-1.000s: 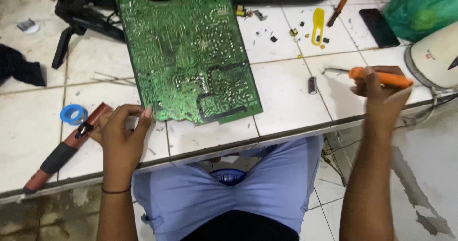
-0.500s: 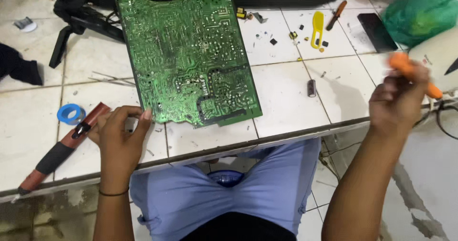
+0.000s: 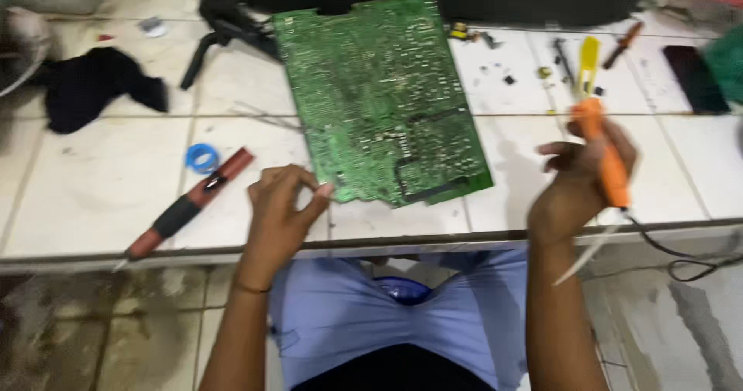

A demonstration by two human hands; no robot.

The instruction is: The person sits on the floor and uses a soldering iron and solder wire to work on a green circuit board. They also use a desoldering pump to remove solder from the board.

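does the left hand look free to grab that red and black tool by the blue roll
Probably yes. The left hand rests at the green circuit board's near corner, holding nothing visible, and the red and black tool lies uncovered on the tiled table just to its left.

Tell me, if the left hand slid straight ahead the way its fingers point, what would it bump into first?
Most likely the large green circuit board. The left hand rests on the white tiled bench, fingertips aimed right and slightly away, already at the board's near corner. Whether they touch it yet is unclear in this blurred view.
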